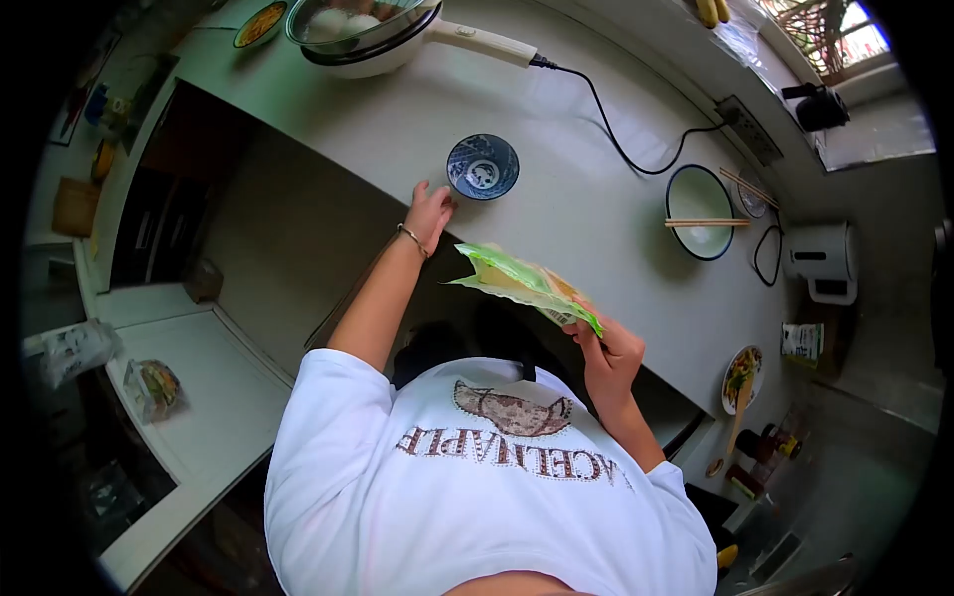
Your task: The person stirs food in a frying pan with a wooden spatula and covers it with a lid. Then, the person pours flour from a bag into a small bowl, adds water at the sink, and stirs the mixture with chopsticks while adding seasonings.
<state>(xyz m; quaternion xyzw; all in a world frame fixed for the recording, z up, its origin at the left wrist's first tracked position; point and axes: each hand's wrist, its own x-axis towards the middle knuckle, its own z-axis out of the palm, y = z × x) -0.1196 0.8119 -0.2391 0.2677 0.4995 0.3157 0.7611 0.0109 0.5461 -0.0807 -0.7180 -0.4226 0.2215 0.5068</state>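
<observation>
My right hand grips one end of a green and clear plastic food bag, held in front of my shirt near the counter's edge. The bag's far end gapes toward the left, and what is inside cannot be made out. My left hand is held at the counter edge with its fingers apart, holding nothing. Just beyond its fingertips stands a small blue patterned bowl on the white counter; whether they touch it I cannot tell.
An electric pot with a glass bowl on top stands at the back left, its black cord running to a wall socket. At right are a larger bowl with chopsticks across it, a white kettle and a plate of food.
</observation>
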